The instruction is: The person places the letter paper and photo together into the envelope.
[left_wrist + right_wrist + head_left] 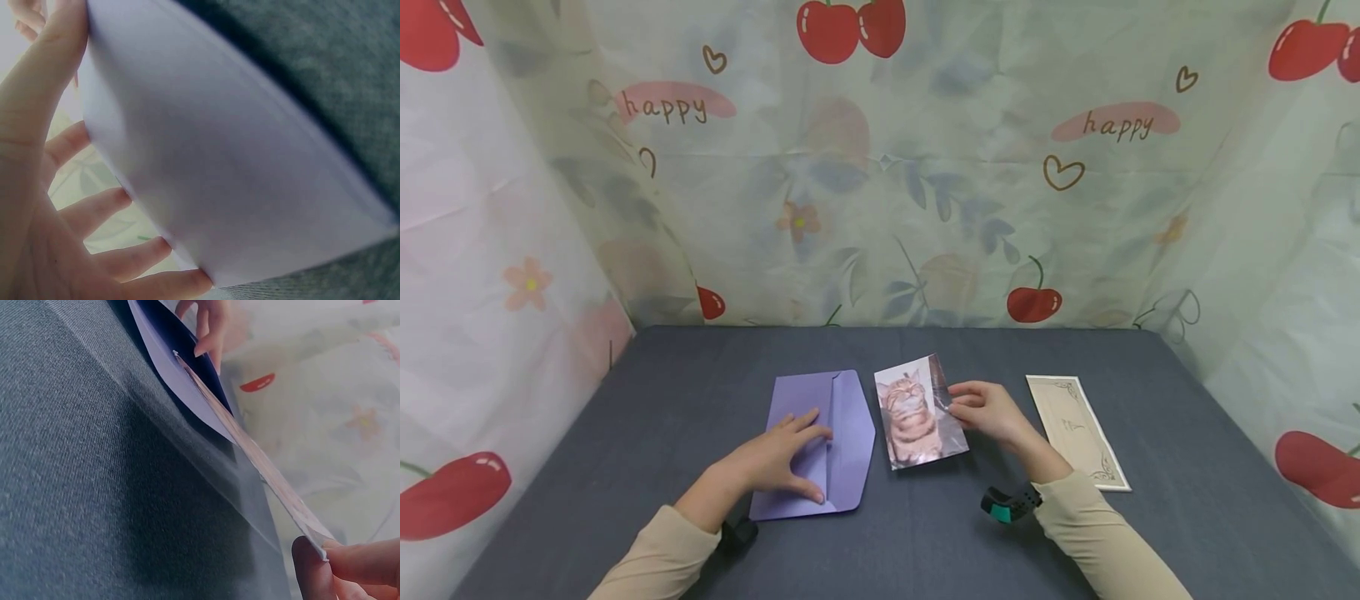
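Observation:
A purple envelope [852, 450] lies on the table with its pointed flap spread to the right. My left hand [772, 460] rests on it, fingers and thumb apart; in the left wrist view the fingertips touch the edge of the bowed envelope [231, 162]. Just right of the flap, my right hand [992, 414] pinches a glossy card with a cat picture [912, 417] by its right edge, between thumb and fingers. The right wrist view shows this card [259, 459] nearly edge-on, raised off the table and pointing toward the envelope's parted mouth.
Right of my right hand lies a cream card with a dark ornamental border [1075, 429], partly behind the forearm. A dark grey cloth covers the table [925, 550]. Patterned curtains [880, 208] with cherries enclose the back and sides.

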`<state>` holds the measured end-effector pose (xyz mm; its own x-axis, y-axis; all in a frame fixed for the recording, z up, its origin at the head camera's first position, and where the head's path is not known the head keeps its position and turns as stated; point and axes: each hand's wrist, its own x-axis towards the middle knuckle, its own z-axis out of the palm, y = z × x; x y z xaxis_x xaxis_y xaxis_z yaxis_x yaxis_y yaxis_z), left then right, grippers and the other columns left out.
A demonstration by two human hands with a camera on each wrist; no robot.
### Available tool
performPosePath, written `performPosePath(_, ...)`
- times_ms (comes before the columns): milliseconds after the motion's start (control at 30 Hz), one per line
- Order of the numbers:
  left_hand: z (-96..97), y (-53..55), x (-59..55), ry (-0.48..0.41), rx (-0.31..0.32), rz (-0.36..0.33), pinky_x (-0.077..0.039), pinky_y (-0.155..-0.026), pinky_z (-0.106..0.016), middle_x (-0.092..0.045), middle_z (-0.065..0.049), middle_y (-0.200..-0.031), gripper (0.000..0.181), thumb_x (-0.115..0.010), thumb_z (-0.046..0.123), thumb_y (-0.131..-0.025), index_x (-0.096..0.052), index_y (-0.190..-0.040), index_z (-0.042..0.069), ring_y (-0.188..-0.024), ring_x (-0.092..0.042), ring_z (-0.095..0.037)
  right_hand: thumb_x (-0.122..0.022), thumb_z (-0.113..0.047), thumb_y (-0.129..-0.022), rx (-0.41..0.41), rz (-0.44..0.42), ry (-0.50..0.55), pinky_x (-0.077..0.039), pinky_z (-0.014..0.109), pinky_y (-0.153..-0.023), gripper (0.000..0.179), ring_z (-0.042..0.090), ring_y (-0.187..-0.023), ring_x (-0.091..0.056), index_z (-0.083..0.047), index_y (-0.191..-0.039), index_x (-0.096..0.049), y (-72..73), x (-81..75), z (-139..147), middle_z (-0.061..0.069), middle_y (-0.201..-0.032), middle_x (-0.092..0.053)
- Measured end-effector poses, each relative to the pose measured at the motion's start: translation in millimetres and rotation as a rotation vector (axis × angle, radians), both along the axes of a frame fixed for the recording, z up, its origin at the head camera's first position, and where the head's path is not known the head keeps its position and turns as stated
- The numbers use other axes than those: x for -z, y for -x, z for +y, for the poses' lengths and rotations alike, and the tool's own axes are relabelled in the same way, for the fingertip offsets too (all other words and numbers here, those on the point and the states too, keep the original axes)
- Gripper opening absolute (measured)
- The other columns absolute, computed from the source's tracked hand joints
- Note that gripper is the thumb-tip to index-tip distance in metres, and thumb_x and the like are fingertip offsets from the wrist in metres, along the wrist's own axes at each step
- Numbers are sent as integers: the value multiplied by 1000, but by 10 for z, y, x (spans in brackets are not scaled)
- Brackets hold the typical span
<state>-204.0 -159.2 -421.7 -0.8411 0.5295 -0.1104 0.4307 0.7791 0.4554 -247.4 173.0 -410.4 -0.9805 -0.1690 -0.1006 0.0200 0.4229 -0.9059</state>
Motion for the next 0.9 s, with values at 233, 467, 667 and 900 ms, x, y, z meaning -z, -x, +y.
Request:
performPosePath(233,1,2,6,4,-13,-10,-30,-100,-67,-26,-22,-152,76,-78,52,-64,-51,-127,20,-132,-23,-58,-60,2,-86,-6,3,2,-57,33,-72,33,14,-80,-66,11,-118,-55,13,32,-57,29,-108,-65)
performPosePath(467,9,-4,1,4,-23,-20,-29,-100,-68,-25,-22,-152,76,-79,52,-64,-51,-127,20,-132,-23,-59,-61,2,-86,-10,8,3,-57,33,-71,33,16,-82,-67,11,-117,-55,2,45,-126,28,-107,-66)
performPosePath(667,9,1,10,7,-25,-22,-29,-100,-68,-25,-22,-152,76,-78,52,-64,-51,-127,21,-133,-22,-58,-61,2,-85,-10,1,-1,-57,33,-70,33,15,-80,-66,10,-117,-56,3,73,-194,27,-105,-67)
performPosePath(900,10,-1,2,7,-26,-24,-29,-100,-68,-25,-22,-152,76,-79,52,-64,-51,-127,20,-132,-22,-58,-61,3,-85,-15,-12,15,-57,33,-71,32,14,-80,-66,10,-116,-57,-2,88,-270,26,-105,-67)
